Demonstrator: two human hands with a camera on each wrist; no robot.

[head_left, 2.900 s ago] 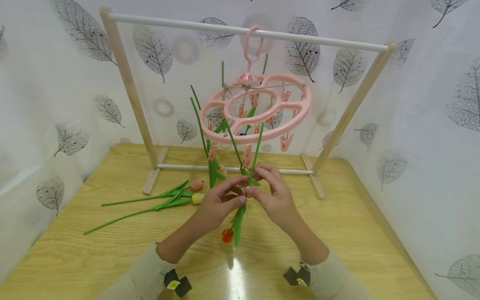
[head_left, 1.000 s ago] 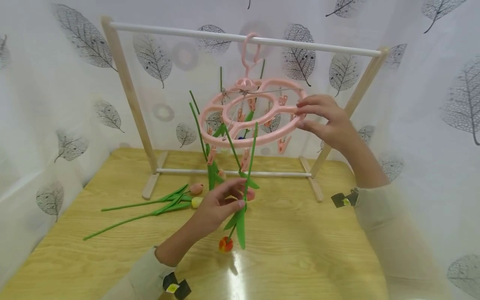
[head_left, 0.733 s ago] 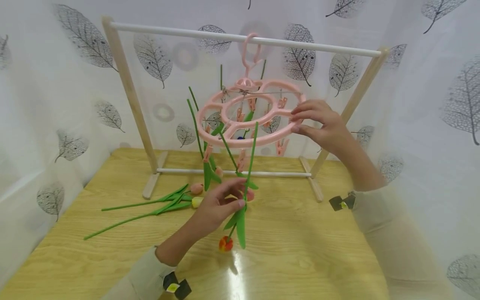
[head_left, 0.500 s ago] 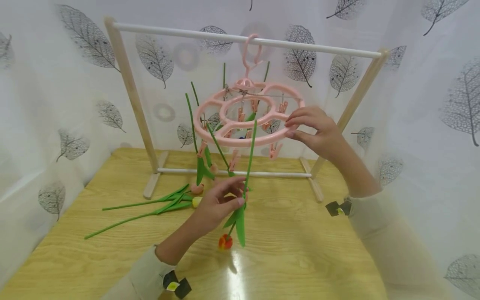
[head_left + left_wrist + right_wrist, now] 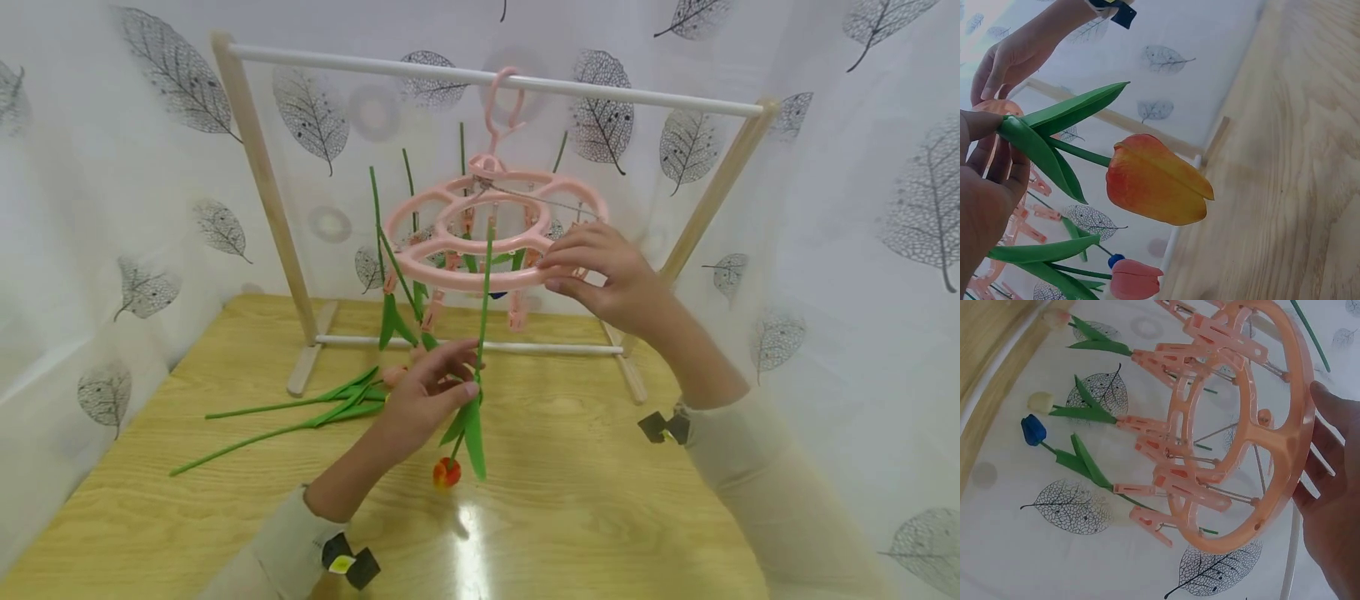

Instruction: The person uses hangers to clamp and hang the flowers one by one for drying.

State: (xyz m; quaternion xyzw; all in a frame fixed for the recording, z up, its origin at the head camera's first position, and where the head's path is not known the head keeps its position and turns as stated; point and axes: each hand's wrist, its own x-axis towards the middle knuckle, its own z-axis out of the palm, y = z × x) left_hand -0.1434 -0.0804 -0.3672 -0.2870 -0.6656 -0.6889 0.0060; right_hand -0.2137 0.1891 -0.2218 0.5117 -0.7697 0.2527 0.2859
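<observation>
My left hand (image 5: 423,396) pinches an artificial tulip by its green stem, below the front of a pink clip hanger (image 5: 457,279). The orange-red flower (image 5: 1157,181) points downward in the head view, with the stem rising in front of the ring. My right hand (image 5: 611,279) grips the ring's right front rim between thumb and fingers. Pink clothespins (image 5: 432,310) dangle from the ring, several with tulips clipped upside down. Among these are a blue tulip (image 5: 1034,430), a cream tulip (image 5: 1040,402) and a pink tulip (image 5: 1136,279).
The hanger hooks over the white top bar (image 5: 345,62) of a wooden-legged rack (image 5: 262,183). Loose tulips (image 5: 322,412) lie on the wooden table (image 5: 600,500) to the left. A leaf-print curtain (image 5: 840,208) surrounds the table.
My right hand has left the stem for the ring's rim and moved left and down with it. The ring has turned, carrying its front clips and tulips leftward. My left hand has shifted slightly left.
</observation>
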